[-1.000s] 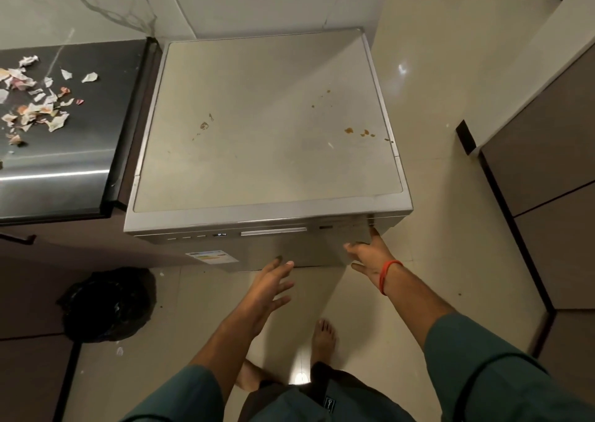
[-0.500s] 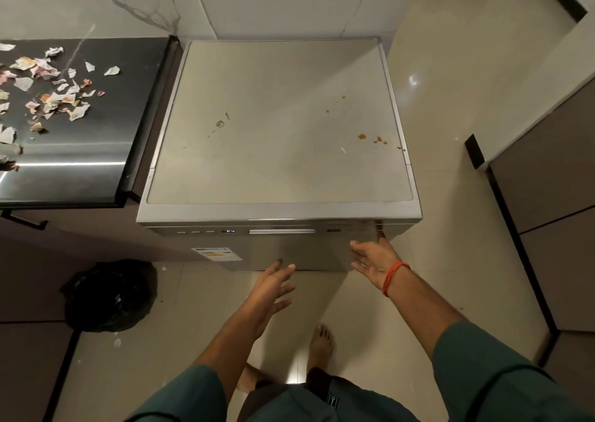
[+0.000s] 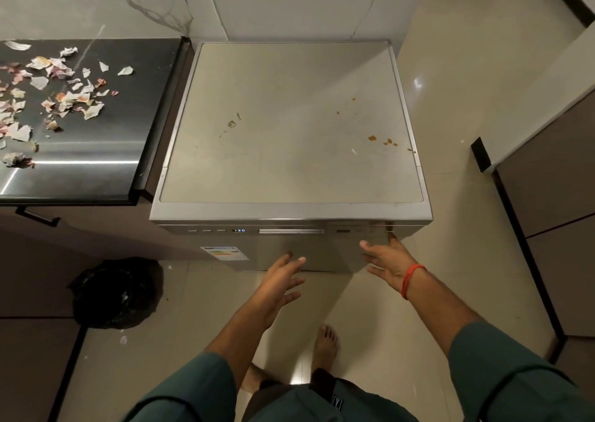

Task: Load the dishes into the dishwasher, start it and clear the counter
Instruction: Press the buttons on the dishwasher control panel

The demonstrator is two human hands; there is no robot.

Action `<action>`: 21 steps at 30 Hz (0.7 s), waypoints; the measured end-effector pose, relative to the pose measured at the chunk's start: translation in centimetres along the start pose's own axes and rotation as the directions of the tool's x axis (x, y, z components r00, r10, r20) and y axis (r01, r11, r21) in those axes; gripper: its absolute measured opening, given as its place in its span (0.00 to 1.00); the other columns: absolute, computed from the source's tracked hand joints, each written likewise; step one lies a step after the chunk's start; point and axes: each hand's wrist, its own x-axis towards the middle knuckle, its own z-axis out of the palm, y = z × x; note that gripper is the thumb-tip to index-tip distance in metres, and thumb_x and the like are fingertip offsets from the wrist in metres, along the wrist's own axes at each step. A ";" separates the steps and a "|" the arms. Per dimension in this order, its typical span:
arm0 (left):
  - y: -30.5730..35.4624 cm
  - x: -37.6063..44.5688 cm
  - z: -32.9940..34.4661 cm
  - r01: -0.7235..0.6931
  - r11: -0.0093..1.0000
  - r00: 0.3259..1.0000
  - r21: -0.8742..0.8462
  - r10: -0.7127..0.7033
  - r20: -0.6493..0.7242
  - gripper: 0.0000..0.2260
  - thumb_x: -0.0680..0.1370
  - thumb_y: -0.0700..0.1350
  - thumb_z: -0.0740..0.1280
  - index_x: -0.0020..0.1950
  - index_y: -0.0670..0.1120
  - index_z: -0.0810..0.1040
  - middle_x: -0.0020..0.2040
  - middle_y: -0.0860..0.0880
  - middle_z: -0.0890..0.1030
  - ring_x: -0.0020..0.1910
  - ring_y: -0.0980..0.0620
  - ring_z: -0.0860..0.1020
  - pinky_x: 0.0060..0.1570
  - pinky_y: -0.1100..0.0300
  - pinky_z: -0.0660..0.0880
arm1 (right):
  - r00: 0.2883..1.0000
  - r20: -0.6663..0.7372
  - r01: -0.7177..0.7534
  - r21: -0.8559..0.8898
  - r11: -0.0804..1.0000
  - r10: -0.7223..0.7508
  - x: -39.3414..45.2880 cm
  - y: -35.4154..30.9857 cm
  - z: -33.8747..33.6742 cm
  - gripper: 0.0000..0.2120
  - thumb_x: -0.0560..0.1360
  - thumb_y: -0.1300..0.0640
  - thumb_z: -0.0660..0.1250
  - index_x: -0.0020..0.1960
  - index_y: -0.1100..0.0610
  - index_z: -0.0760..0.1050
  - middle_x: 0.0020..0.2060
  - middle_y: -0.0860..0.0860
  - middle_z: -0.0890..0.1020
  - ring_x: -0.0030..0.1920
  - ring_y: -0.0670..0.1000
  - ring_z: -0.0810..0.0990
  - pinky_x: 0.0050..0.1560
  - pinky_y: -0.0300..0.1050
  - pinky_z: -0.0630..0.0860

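A silver dishwasher (image 3: 289,125) stands against the wall with its door closed; a small display on its control strip (image 3: 239,230) glows. Brown specks mark its top. My right hand (image 3: 388,257), with a red band at the wrist, is spread open in front of the door's right end, one fingertip at the control strip's right end. My left hand (image 3: 278,281) hovers open below the door's middle, holding nothing. Torn paper scraps (image 3: 54,93) litter the dark counter (image 3: 106,151) to the left.
A black rubbish bag (image 3: 117,293) sits on the tiled floor at the lower left, beside the dishwasher. Brown cabinets (image 3: 553,215) line the right side. My bare feet (image 3: 325,346) stand on the floor just before the dishwasher.
The view has shifted so more of the counter shows. My right hand has drawn slightly back from the door's right corner; the left hand stays hovering.
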 end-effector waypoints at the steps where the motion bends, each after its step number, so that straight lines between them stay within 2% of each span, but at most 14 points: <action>1: 0.0 -0.1 -0.1 -0.004 1.000 1.000 0.002 0.004 0.003 0.29 0.82 0.51 0.67 0.81 0.52 0.62 0.73 0.47 0.73 0.64 0.49 0.78 0.66 0.48 0.75 | 1.000 -0.012 -0.001 0.008 1.000 0.001 0.0 0.2 0.2 0.46 0.77 0.63 0.72 0.81 0.40 0.47 0.68 0.57 0.76 0.66 0.57 0.77 0.61 0.53 0.75; 4: -0.1 -0.4 -1.0 -0.012 1.000 1.000 0.006 0.013 -0.004 0.29 0.82 0.52 0.68 0.81 0.53 0.61 0.73 0.48 0.73 0.64 0.50 0.78 0.63 0.51 0.76 | 1.000 -0.025 -0.008 -0.021 1.000 0.008 0.0 0.8 1.1 0.46 0.77 0.62 0.72 0.81 0.39 0.46 0.68 0.57 0.77 0.63 0.56 0.79 0.58 0.52 0.75; 7: -0.4 -0.5 -2.2 -0.012 1.000 1.000 0.005 0.012 -0.019 0.30 0.81 0.53 0.68 0.81 0.54 0.61 0.72 0.50 0.74 0.64 0.50 0.79 0.60 0.53 0.77 | 0.999 -0.031 -0.027 -0.054 0.998 0.025 0.0 1.2 1.8 0.47 0.77 0.60 0.73 0.82 0.44 0.44 0.70 0.57 0.75 0.65 0.56 0.78 0.57 0.52 0.76; 10: -0.7 -0.7 -3.3 -0.007 1.000 0.999 0.022 0.008 -0.044 0.31 0.81 0.53 0.69 0.82 0.54 0.61 0.70 0.52 0.75 0.64 0.51 0.78 0.57 0.54 0.77 | 0.998 -0.050 -0.028 -0.117 0.993 0.023 0.0 1.4 2.5 0.48 0.76 0.55 0.74 0.82 0.44 0.45 0.73 0.56 0.71 0.67 0.57 0.76 0.55 0.50 0.76; 13: -1.0 -0.9 -4.1 -0.021 0.994 0.998 0.109 0.029 -0.063 0.31 0.81 0.52 0.69 0.82 0.53 0.60 0.64 0.53 0.77 0.65 0.52 0.76 0.62 0.53 0.75 | 0.996 -0.084 -0.014 -0.144 0.989 0.002 -0.1 1.4 3.1 0.48 0.75 0.52 0.75 0.82 0.43 0.44 0.77 0.56 0.65 0.70 0.58 0.73 0.57 0.51 0.76; 16: -1.3 -1.0 -4.5 -0.036 0.983 0.998 0.179 0.044 -0.043 0.32 0.82 0.50 0.68 0.83 0.52 0.58 0.57 0.55 0.78 0.61 0.55 0.76 0.59 0.55 0.74 | 0.994 -0.105 -0.014 -0.126 0.992 0.000 0.0 1.5 3.6 0.49 0.75 0.52 0.75 0.81 0.42 0.43 0.78 0.55 0.64 0.72 0.58 0.71 0.59 0.53 0.74; 18: -1.3 -1.1 -4.6 -0.043 0.978 0.998 0.202 0.050 -0.030 0.32 0.82 0.50 0.68 0.83 0.52 0.58 0.59 0.53 0.78 0.60 0.56 0.76 0.58 0.55 0.72 | 0.994 -0.112 -0.024 -0.123 0.992 0.010 -0.1 1.6 3.9 0.49 0.75 0.52 0.75 0.82 0.43 0.42 0.77 0.56 0.65 0.72 0.58 0.71 0.60 0.53 0.74; 21: -1.3 -1.0 -4.9 -0.068 0.961 0.997 0.269 0.075 -0.016 0.34 0.82 0.51 0.68 0.84 0.51 0.55 0.70 0.49 0.74 0.67 0.52 0.73 0.64 0.55 0.70 | 0.992 -0.129 -0.019 -0.151 0.988 -0.001 -0.1 1.8 4.2 0.48 0.76 0.51 0.74 0.82 0.46 0.43 0.78 0.55 0.63 0.73 0.58 0.69 0.64 0.54 0.74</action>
